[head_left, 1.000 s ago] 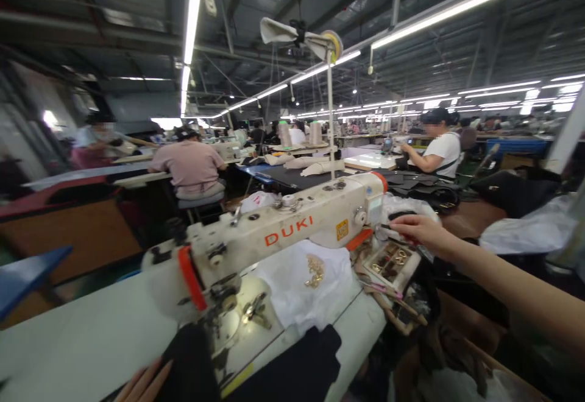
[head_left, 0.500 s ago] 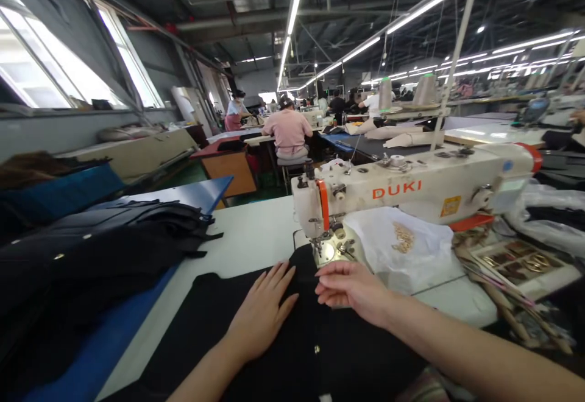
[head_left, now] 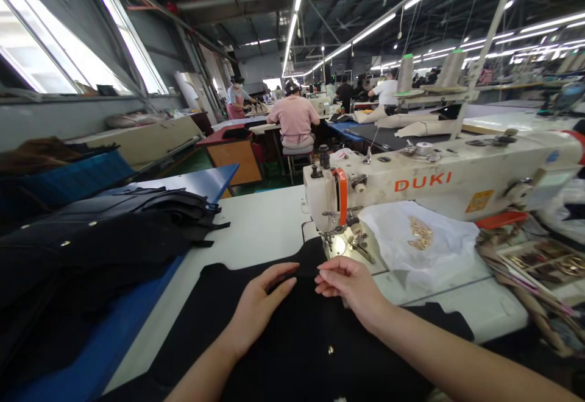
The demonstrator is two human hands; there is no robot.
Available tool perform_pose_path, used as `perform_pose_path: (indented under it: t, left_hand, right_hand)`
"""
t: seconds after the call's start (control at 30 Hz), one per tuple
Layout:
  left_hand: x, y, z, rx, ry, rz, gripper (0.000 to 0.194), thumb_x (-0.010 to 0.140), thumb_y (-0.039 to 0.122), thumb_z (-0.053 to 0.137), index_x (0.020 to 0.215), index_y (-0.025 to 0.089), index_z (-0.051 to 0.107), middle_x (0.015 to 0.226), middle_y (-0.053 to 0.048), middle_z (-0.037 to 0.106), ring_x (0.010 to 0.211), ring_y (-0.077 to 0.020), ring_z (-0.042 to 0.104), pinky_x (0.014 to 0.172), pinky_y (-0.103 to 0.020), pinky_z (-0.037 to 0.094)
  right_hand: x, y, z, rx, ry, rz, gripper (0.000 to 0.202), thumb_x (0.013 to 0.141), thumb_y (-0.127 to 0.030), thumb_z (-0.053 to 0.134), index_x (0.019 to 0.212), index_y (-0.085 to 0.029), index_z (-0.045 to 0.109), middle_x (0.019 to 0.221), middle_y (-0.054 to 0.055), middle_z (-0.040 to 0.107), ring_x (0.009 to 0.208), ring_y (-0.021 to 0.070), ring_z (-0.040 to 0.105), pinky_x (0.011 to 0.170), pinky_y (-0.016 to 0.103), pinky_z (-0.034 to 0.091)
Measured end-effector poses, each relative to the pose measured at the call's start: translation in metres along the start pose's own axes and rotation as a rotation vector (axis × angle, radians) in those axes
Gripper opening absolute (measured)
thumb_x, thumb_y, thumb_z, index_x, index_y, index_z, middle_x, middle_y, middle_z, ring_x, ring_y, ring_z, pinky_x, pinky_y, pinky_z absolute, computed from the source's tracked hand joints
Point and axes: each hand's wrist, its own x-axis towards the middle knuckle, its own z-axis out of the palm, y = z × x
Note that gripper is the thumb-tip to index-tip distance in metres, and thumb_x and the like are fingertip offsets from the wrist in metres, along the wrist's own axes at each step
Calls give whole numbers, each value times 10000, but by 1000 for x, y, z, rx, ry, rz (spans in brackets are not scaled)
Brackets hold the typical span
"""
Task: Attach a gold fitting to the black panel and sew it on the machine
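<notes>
With left fingers and right fingers bent, can't tell if gripping anything. Working at the desk, near the sewing machine, over spread black fabric. Probably positioning it; next calls for keeping it flat, tbh.

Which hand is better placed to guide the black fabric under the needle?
Probably the right hand: its fingertips are nearer the needle end of the sewing machine. The left hand, also at the black fabric, is farther.
</notes>
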Motion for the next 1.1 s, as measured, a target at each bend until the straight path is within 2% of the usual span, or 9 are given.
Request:
perform_pose_path:
  t: [0.07,0.13,0.23,0.4,0.67,0.8,0.9,1.0,1.1]
  left_hand:
    - [0,5,-1,-242,-3,-103,374,782,404,613,1079,177,636,1085,-87,675,941,-216,640,880,-336,488]
    - [0,10,0,-404,-37,-179,403,788,450,597,1057,154,644,971,-93,697,781,-187,663,725,-288,515]
    - [0,17,7,-458,-93,-227,395,775,479,608,955,134,673,811,-77,703,650,-152,646,615,-248,494]
    - [-1,27,17,-310,-33,-198,262,659,362,736,799,146,687,677,-42,706,649,-158,646,678,-266,515]
    - [-4,25,18,-212,37,-113,276,609,299,720,849,170,677,761,-27,720,746,-199,675,786,-326,539]
    - [-2,21,19,75,69,51,213,676,345,658,847,228,706,842,-24,727,796,-210,665,777,-315,536]
    - [10,20,17,268,75,176,190,700,411,619,792,278,719,835,-5,728,799,-212,656,783,-288,522]
    - [31,16,12,333,69,136,249,663,491,611,745,279,714,794,3,732,776,-225,660,756,-275,519]
    - [49,6,8,345,78,12,345,634,567,587,750,263,701,729,8,726,711,-229,665,704,-279,523]
  right_hand:
    - [0,2,0,-7,-1,-11,452,491,-460,831,745,-127,663,675,57,684,578,155,650,550,244,490]
    - [-1,3,-1,-14,1,-24,447,493,-458,831,745,-125,673,681,64,687,582,158,651,550,243,490]
    - [-2,4,-2,-20,-4,-42,418,499,-433,836,735,-126,680,696,67,695,603,154,658,576,240,500]
    - [-3,3,-4,0,-29,-68,373,498,-399,845,717,-142,685,664,45,686,654,180,669,655,293,526]
    - [-4,3,-3,27,-10,-57,390,469,-386,856,727,-139,699,642,45,682,650,164,663,645,257,510]
    - [0,4,-2,29,7,-58,428,456,-417,853,738,-137,696,639,40,671,642,165,660,636,262,509]
    - [8,11,0,33,3,-74,472,468,-485,833,745,-134,682,639,35,652,609,168,651,606,274,510]
    - [16,23,1,21,-17,-98,548,517,-562,785,841,-136,665,673,31,636,595,172,644,587,288,509]
    - [8,23,-4,-28,6,-156,632,588,-551,750,1075,-173,608,771,28,633,688,176,653,632,288,505]
